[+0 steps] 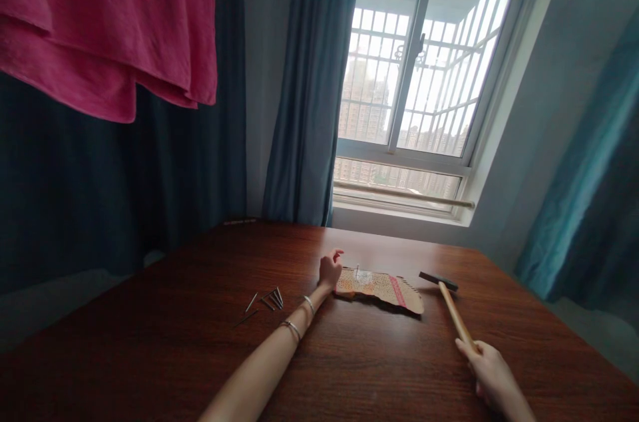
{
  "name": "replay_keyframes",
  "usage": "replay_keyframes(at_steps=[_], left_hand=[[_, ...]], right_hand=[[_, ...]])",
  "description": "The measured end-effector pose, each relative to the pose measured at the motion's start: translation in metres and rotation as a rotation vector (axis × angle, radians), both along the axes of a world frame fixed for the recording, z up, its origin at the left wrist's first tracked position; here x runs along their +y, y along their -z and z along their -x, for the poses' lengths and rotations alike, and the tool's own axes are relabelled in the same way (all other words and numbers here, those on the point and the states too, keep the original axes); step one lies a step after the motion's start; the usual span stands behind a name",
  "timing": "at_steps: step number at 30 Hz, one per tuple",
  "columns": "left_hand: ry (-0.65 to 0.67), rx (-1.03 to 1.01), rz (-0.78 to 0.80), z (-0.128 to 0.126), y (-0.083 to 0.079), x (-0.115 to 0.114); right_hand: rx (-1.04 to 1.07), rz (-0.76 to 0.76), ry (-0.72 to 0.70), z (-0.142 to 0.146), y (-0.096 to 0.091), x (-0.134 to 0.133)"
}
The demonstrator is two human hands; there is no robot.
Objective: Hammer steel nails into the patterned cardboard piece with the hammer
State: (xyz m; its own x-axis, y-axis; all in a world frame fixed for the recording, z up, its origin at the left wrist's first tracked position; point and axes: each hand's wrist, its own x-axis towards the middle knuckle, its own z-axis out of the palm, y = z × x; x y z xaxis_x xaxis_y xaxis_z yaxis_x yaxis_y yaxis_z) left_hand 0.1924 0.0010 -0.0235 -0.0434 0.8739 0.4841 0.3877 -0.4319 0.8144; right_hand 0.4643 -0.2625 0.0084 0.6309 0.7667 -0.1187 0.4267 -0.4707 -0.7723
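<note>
My right hand [492,375] grips the wooden handle of a hammer [448,305], whose dark head hovers just right of a flat patterned piece of wood [387,289] on the brown table [200,342]. A nail [357,271] stands upright in the piece near its left end. My left hand [329,270] rests at that left edge, fingers loosely curled and touching it. Bracelets circle my left wrist.
Several loose nails [267,301] lie on the table left of my left arm. A pink cloth [114,22] hangs at the upper left. Blue curtains [309,82] flank a barred window [414,69] behind the table's far edge.
</note>
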Motion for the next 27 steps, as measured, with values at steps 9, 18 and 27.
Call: replay_keyframes(at_steps=[9, 18, 27], left_hand=[[-0.005, -0.113, 0.122, 0.000, 0.010, 0.012], [0.004, -0.291, 0.270, 0.004, 0.000, 0.007], [-0.001, -0.297, 0.261, 0.007, -0.012, -0.007]], right_hand=[[-0.059, 0.018, 0.000, -0.011, 0.008, 0.009], [-0.225, 0.157, -0.098, -0.030, 0.017, 0.020], [-0.796, 0.150, -0.107, -0.017, 0.018, 0.001]])
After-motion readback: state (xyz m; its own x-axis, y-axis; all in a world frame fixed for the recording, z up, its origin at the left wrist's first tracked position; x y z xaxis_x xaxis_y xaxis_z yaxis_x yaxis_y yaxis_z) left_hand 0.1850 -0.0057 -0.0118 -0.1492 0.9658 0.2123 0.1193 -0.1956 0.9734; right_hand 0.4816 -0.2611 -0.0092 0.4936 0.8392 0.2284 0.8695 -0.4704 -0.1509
